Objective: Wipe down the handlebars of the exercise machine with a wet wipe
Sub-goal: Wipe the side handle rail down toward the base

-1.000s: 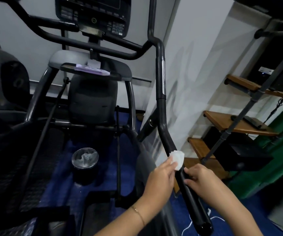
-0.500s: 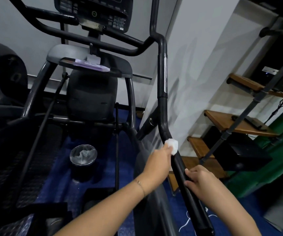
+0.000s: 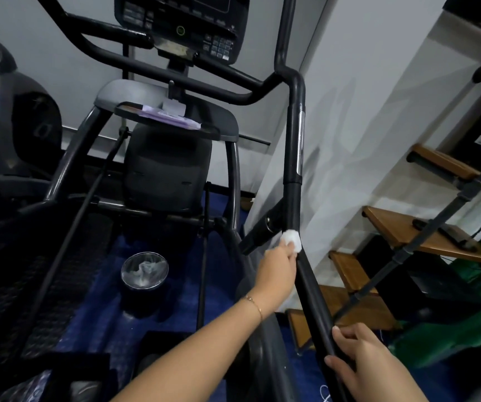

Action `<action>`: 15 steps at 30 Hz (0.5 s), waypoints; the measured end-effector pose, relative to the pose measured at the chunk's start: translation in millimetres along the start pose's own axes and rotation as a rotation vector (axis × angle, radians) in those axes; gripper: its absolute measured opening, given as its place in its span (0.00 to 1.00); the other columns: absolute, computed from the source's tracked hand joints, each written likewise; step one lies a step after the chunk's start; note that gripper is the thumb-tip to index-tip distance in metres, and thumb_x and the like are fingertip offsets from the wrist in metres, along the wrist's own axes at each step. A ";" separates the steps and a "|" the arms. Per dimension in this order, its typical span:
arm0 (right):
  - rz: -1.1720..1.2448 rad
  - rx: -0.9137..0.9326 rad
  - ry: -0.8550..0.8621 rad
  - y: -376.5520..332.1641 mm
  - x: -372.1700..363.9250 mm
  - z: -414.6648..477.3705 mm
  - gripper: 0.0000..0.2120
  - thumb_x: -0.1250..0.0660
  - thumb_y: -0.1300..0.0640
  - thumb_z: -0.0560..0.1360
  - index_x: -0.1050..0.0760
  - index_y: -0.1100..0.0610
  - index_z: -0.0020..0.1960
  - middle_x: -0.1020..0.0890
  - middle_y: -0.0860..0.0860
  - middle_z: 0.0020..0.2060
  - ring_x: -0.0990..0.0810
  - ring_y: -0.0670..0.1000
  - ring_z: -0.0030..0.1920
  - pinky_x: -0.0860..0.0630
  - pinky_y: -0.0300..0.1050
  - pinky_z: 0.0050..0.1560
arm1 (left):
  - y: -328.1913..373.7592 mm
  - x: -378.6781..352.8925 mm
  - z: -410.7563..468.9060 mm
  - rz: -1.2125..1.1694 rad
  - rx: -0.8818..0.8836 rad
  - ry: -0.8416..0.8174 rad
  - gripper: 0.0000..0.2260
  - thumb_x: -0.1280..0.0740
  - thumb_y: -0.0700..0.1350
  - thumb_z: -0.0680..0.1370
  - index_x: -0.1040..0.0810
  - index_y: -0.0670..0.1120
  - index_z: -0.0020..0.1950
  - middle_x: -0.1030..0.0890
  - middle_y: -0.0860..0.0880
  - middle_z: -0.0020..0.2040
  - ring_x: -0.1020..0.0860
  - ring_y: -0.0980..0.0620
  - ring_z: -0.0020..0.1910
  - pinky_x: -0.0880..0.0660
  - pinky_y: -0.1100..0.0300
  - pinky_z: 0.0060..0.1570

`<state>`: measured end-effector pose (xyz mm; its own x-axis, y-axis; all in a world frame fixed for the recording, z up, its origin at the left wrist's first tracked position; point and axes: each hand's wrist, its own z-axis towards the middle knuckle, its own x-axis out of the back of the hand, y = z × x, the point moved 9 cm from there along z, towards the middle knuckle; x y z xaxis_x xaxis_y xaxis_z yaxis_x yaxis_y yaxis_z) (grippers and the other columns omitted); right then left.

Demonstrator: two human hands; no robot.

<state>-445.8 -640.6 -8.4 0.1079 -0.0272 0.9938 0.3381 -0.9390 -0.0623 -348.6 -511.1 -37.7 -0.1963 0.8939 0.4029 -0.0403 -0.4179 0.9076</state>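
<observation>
The black right handlebar [image 3: 293,146] of the exercise machine runs from the top down to the lower right. My left hand [image 3: 277,272] holds a bunched white wet wipe [image 3: 291,240] and presses it against the bar at its bend, just below the joint. Lower down, my right hand [image 3: 361,362] grips the same bar with fingers and thumb curled round it. The console [image 3: 181,24] sits at the top centre, with the left handlebar [image 3: 94,50] reaching up to the left.
A purple wipe packet [image 3: 169,117] lies on the machine's tray. A small bin [image 3: 145,271] with crumpled paper stands on the blue floor. Wooden stair treads [image 3: 401,230] and a black rail [image 3: 425,227] are at right, beside the white wall.
My left hand has slid the wipe up the handlebar from mid-bar to the bend. My right hand has stayed gripping the lower bar.
</observation>
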 end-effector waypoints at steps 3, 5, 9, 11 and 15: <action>0.011 0.006 -0.023 2.8 -0.1 3.4 0.27 0.43 0.44 0.78 0.44 0.50 0.74 0.38 0.43 0.57 0.34 0.39 0.65 0.41 0.25 0.59 | -1.0 2.9 28.6 0.132 -0.002 0.059 0.15 0.46 0.42 0.83 0.27 0.40 0.65 0.23 0.41 0.61 0.23 0.42 0.55 0.26 0.51 0.56; 0.011 0.004 -0.036 4.6 -1.4 4.5 0.27 0.44 0.44 0.79 0.46 0.50 0.75 0.41 0.44 0.54 0.35 0.38 0.65 0.45 0.22 0.55 | -1.5 -0.8 27.5 0.127 -0.039 0.060 0.16 0.47 0.42 0.83 0.29 0.42 0.69 0.25 0.42 0.64 0.23 0.44 0.56 0.26 0.52 0.58; 0.032 0.023 -0.035 5.9 -4.4 7.4 0.27 0.44 0.43 0.78 0.46 0.48 0.74 0.40 0.44 0.54 0.36 0.37 0.66 0.45 0.22 0.59 | -9.4 -6.8 16.1 0.005 -0.077 0.058 0.16 0.45 0.44 0.82 0.28 0.42 0.68 0.31 0.45 0.71 0.27 0.46 0.65 0.29 0.53 0.64; 0.032 0.018 -0.030 5.9 -3.6 7.4 0.27 0.43 0.44 0.78 0.44 0.48 0.74 0.41 0.44 0.54 0.35 0.39 0.67 0.43 0.24 0.60 | -6.1 6.5 30.8 -0.089 -0.012 0.126 0.15 0.44 0.44 0.82 0.24 0.39 0.63 0.22 0.42 0.60 0.21 0.49 0.51 0.25 0.60 0.51; 0.013 0.011 -0.029 5.4 -3.1 5.7 0.26 0.43 0.45 0.79 0.43 0.50 0.74 0.42 0.44 0.53 0.35 0.39 0.66 0.41 0.25 0.60 | -18.6 19.1 46.2 -0.336 0.103 0.192 0.17 0.40 0.43 0.81 0.21 0.30 0.43 0.23 0.35 0.42 0.35 0.58 0.27 0.39 0.69 0.28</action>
<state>-439.0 -643.7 -12.3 0.1393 -0.0293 0.9898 0.3464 -0.9350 -0.0764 -306.4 -478.8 -41.4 -0.3685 0.9276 0.0606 -0.0375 -0.0799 0.9961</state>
